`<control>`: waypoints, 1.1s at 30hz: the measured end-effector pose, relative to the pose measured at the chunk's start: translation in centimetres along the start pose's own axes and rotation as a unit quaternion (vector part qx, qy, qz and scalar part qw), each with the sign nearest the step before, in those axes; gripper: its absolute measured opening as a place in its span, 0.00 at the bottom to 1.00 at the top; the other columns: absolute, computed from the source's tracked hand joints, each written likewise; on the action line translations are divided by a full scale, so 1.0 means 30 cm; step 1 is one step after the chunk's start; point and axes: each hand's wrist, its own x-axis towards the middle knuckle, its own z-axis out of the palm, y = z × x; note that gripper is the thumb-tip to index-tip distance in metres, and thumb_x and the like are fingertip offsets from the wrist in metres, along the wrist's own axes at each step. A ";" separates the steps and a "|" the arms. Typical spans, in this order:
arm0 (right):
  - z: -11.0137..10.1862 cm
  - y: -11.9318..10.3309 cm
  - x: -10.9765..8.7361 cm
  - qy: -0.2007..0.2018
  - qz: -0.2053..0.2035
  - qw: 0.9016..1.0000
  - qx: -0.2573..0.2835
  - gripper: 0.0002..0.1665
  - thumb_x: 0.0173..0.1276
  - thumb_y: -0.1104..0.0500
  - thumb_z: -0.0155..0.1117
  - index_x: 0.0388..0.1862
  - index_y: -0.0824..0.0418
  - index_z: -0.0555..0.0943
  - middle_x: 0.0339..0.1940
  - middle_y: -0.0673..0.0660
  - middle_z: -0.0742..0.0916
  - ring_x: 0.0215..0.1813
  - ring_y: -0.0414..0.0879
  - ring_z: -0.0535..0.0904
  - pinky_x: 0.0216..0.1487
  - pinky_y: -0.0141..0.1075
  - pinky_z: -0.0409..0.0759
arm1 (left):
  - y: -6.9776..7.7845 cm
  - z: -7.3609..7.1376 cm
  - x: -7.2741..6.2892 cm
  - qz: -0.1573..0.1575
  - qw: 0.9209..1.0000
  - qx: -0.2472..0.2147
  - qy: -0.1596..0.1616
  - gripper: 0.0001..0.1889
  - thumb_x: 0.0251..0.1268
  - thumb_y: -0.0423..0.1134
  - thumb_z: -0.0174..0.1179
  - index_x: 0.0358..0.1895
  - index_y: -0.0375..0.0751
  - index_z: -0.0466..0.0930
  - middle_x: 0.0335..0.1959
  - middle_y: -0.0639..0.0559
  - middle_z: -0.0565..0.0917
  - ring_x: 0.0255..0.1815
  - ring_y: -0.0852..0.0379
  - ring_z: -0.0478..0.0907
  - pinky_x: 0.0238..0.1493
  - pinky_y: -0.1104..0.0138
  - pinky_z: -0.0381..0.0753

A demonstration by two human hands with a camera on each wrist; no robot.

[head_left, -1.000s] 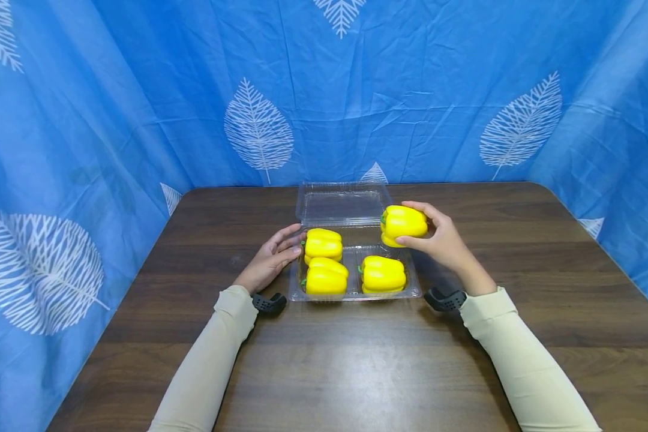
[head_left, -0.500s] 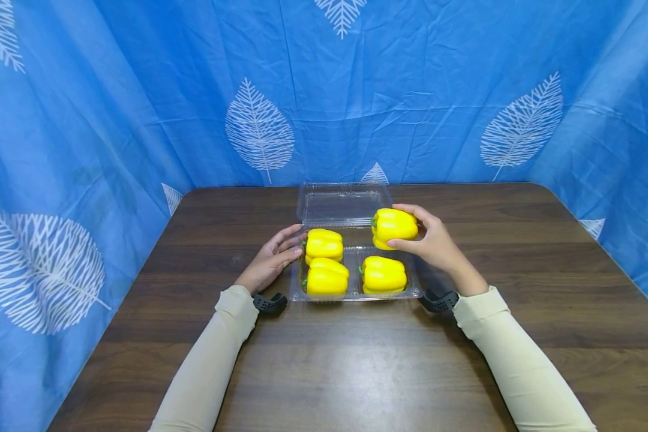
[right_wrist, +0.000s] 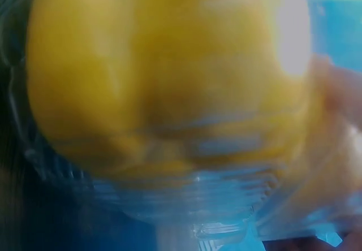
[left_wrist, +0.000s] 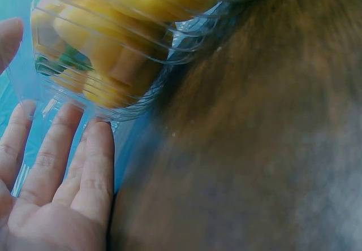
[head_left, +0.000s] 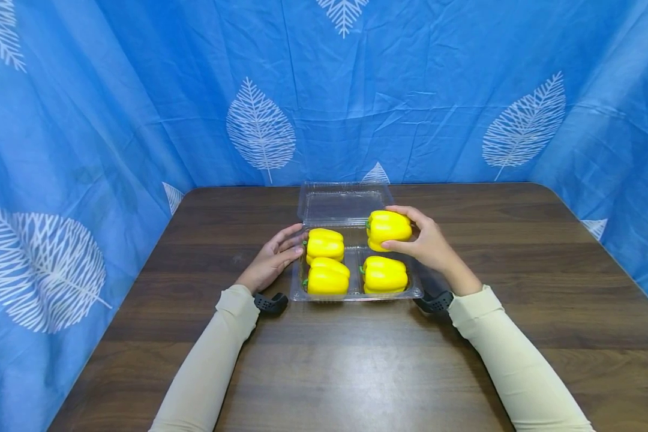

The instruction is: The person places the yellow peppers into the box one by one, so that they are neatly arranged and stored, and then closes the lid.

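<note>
My right hand (head_left: 429, 243) grips a yellow bell pepper (head_left: 390, 229) between thumb and fingers, over the back right of a clear plastic clamshell box (head_left: 356, 296). Two more yellow peppers lie in the box's left half, a back one (head_left: 325, 245) and a front one (head_left: 328, 277). Another pepper (head_left: 386, 275) sits at the front right. With fingers extended, my left hand (head_left: 272, 259) touches the box's left side; the left wrist view shows its fingertips (left_wrist: 68, 111) at the ribbed clear wall. Close up and blurred, a yellow pepper (right_wrist: 164, 64) fills most of the right wrist view.
The box's clear lid (head_left: 347, 205) is folded back flat behind it, towards the far table edge. Under everything is a dark wooden table (head_left: 324, 372). A blue curtain (head_left: 389, 72) with white leaf prints hangs behind and at both sides.
My right hand has carried its pepper left and slightly down, over the back right of the box. The left hand and the other peppers stay in place.
</note>
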 end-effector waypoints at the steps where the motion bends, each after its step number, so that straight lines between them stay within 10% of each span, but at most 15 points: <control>1: 0.002 0.000 0.001 -0.001 0.002 1.000 0.000 0.44 0.67 0.68 0.78 0.79 0.68 0.71 0.71 0.69 0.79 0.61 0.59 0.78 0.54 0.25 0.81 | 0.000 0.000 0.000 0.000 1.000 0.001 0.000 0.36 0.83 0.35 0.59 0.87 0.45 0.56 0.86 0.41 0.63 0.86 0.44 0.61 0.84 0.52 0.62; 7: 0.013 0.003 0.002 -0.006 0.006 1.000 -0.007 0.44 0.67 0.66 0.79 0.80 0.66 0.71 0.72 0.68 0.78 0.63 0.60 0.78 0.57 0.27 0.81 | 0.001 0.000 -0.001 -0.001 1.000 0.001 -0.001 0.36 0.83 0.35 0.59 0.87 0.45 0.56 0.86 0.41 0.63 0.86 0.44 0.61 0.84 0.52 0.62; 17: 0.038 0.007 0.003 -0.007 0.006 0.999 -0.042 0.45 0.65 0.62 0.82 0.79 0.65 0.73 0.72 0.67 0.80 0.64 0.62 0.79 0.66 0.58 0.81 | 0.002 0.002 0.001 -0.002 1.000 0.001 -0.003 0.36 0.84 0.35 0.58 0.88 0.44 0.55 0.86 0.40 0.63 0.86 0.44 0.60 0.84 0.53 0.62; 33: 0.059 0.023 0.004 -0.004 -0.004 0.996 -0.095 0.45 0.64 0.59 0.83 0.77 0.66 0.74 0.71 0.70 0.81 0.65 0.67 0.78 0.65 0.66 0.80 | 0.001 0.000 0.003 -0.002 1.000 -0.001 -0.006 0.36 0.85 0.34 0.57 0.88 0.44 0.54 0.86 0.40 0.63 0.86 0.45 0.60 0.82 0.56 0.65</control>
